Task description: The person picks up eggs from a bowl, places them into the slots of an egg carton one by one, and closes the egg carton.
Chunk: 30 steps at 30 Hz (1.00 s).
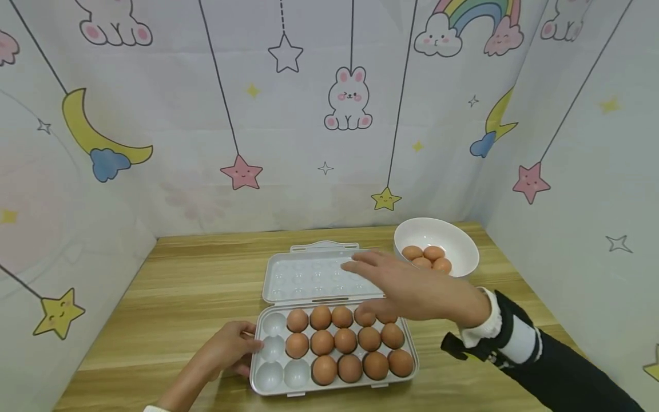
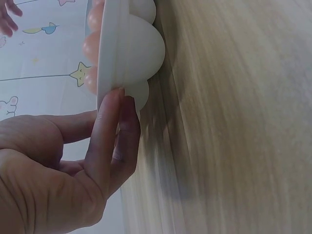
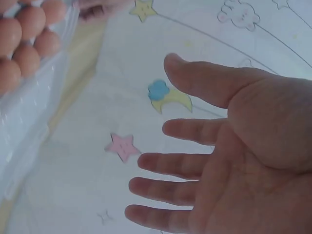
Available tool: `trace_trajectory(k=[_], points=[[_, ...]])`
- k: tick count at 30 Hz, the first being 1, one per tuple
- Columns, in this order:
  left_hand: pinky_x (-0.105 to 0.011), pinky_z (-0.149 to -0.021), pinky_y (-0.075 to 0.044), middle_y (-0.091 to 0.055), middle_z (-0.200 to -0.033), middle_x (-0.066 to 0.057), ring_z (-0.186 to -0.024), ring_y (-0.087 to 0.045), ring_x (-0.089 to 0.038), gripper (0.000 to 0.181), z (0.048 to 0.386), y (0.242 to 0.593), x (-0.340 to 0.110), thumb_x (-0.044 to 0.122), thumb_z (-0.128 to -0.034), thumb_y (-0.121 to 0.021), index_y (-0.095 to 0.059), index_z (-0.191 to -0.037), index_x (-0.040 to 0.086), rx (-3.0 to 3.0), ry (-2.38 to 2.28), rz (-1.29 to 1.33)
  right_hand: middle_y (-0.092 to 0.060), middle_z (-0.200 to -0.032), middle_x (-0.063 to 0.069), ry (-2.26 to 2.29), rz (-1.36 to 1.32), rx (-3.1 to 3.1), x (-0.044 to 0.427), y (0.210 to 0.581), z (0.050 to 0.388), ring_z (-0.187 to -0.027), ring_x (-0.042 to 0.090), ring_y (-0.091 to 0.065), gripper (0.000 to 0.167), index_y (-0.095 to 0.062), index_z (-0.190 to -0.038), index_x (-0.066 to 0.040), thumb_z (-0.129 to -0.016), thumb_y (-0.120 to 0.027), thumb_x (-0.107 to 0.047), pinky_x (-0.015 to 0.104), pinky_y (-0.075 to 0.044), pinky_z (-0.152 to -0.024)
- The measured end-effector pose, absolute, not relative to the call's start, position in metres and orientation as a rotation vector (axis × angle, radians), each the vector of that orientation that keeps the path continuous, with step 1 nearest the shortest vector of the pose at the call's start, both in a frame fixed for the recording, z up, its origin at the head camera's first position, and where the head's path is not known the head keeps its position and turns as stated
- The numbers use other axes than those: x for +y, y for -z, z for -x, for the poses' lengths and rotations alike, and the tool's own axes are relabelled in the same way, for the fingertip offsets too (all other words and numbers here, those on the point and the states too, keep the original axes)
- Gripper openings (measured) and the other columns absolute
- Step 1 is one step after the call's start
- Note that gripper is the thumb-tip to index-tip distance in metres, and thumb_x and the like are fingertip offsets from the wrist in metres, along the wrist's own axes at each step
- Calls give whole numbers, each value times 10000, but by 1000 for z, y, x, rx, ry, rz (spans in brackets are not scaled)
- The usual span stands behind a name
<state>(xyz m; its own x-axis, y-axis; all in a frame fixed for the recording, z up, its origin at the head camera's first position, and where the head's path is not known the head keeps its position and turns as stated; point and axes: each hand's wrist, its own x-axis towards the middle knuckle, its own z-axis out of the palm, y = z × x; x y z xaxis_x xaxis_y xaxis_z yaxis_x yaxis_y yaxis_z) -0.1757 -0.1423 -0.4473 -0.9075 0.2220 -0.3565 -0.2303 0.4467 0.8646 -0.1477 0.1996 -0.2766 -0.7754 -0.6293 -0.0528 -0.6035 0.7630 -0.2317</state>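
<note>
A: Pale cloth (image 1: pixel 293 126) printed with stars and rabbits hangs behind a wooden table (image 1: pixel 206 274). What does the head view show there?
B: An open carton (image 1: pixel 268 375) near the front, its lid (image 1: pixel 304 272) laid back. I count 14 eggs (image 1: pixel 345 340) in it, and 4 bare cups at the left end. Beyond it, to the right, a white bowl (image 1: pixel 465 252) holds at least 4 more.
A: The hands?
B: The left hand (image 1: pixel 231 346) pinches the carton's left edge, thumb on top. The right hand (image 1: pixel 412 286) is spread above the carton's back right part.
A: Left wrist view?
B: Fingertips press the carton's side; eggs rise past its rim.
A: Right wrist view?
B: Palm showing, 4 fingers straight and apart, thumb stretched out. The carton lies at upper left, apart from that hand.
</note>
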Motion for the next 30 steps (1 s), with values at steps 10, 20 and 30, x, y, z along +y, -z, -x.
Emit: trace_trajectory(k=[10, 20, 30], points=[[-390, -557, -627, -699, -898, -110, -792, -680, -234, 299, 178, 449, -141, -48, -928, -680, -594, -1200, -140, 2289, -1434, 32, -511, -1491, 172, 237, 927, 2996, 245, 249, 150, -1390, 385, -452, 695, -467, -1524, -70, -943, -774, -295, 573, -430, -1119], [-399, -562, -630, -696, -889, -118, -776, -679, -240, 285, 177, 448, -143, -56, -927, -668, -587, -1182, -154, 2288, -1445, 24, -438, -1551, 198, 266, 823, 3089, 266, 249, 156, -1433, 438, -382, 744, -398, -1568, -81, -958, -748, -325, 655, -385, -1120], [-404, -582, -635, -705, -909, -118, -788, -686, -242, 319, 176, 447, -142, -45, -943, -656, -562, -1223, -167, 2257, -1453, 6, -279, -1644, 240, 298, 565, 3113, 289, 258, 175, -1501, 477, -235, 827, -280, -1628, -86, -1015, -591, -546, 738, -307, -1123]])
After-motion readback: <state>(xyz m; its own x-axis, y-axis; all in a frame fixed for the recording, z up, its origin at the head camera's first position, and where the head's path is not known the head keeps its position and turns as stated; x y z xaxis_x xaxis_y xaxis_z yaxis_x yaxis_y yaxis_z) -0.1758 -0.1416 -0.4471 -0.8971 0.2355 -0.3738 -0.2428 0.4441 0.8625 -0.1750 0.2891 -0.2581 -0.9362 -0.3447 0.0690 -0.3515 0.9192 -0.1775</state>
